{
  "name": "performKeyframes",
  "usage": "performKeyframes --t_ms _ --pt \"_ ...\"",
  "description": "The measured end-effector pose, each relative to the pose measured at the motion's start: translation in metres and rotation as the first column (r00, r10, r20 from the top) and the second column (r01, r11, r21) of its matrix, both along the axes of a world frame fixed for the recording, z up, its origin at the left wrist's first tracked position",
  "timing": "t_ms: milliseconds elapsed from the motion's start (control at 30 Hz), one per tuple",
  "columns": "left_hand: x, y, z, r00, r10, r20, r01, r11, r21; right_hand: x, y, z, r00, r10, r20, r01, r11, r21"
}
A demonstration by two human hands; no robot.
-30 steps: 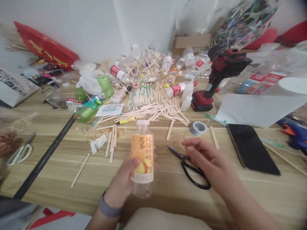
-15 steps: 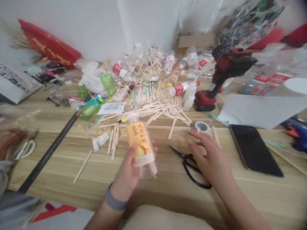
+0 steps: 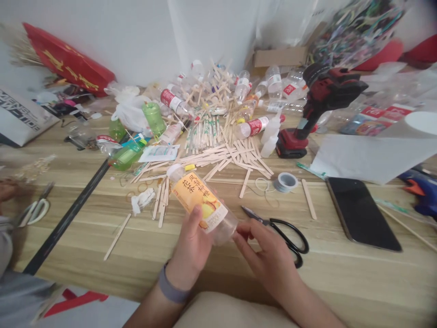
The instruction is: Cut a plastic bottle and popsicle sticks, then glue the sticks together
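Note:
My left hand [image 3: 196, 241] is wrapped round a clear plastic bottle [image 3: 223, 230] with an orange label, tilted so its capped end points up and to the left. My right hand [image 3: 264, 250] is at the bottle's base, thumb and fingers pinched together. What lies between those fingertips, if anything, is too small to make out. Just beyond the right hand, black-handled scissors [image 3: 262, 218] lie on the table. A small grey roll [image 3: 286, 182], perhaps of tape or wire, rests above them beside a thin loop of clear line [image 3: 262, 184].
Wooden craft sticks [image 3: 235, 159] lie heaped ahead, with plastic bottles [image 3: 174, 100] behind. At right are a red-and-black cordless drill [image 3: 307, 109] and a phone [image 3: 363, 214]. White-handled scissors [image 3: 36, 212] and another person's hand [image 3: 8, 189] are at far left.
My right hand has moved from the grey roll to the bottle's base and closed into a pinch. The bottle has tilted further left. The black scissors' handles have shifted right.

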State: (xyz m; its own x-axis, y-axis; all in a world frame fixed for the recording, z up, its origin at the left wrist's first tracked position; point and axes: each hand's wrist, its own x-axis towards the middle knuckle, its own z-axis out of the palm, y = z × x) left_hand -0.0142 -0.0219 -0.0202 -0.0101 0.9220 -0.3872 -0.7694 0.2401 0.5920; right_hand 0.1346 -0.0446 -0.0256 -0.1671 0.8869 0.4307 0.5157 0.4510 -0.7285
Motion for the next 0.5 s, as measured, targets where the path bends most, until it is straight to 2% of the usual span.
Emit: performKeyframes --t_ms 133,200,367,500 --pt "-0.0002 -0.0012 0.0014 1.000 0.015 0.021 -0.015 1.000 -0.004 -0.0004 -0.0003 0.0024 0.998 0.061 -0.034 -0.063 0.996 -0.066" --pt "-0.0007 -0.0010 0.0016 0.999 0.020 0.026 -0.020 1.000 -0.007 -0.0003 -0.0017 0.0016 0.998 0.051 -0.039 -0.054 0.995 -0.079" --pt "-0.0010 -0.0001 -0.0009 1.000 0.011 0.018 -0.011 1.000 0.011 -0.0016 -0.0039 -0.0027 0.999 -0.016 -0.037 0.015 1.000 -0.016" --pt "-0.0017 0.0003 -0.0019 1.000 0.025 0.005 -0.025 0.999 0.025 -0.0022 -0.0060 -0.0047 0.999 0.025 -0.048 -0.031 0.991 -0.131"
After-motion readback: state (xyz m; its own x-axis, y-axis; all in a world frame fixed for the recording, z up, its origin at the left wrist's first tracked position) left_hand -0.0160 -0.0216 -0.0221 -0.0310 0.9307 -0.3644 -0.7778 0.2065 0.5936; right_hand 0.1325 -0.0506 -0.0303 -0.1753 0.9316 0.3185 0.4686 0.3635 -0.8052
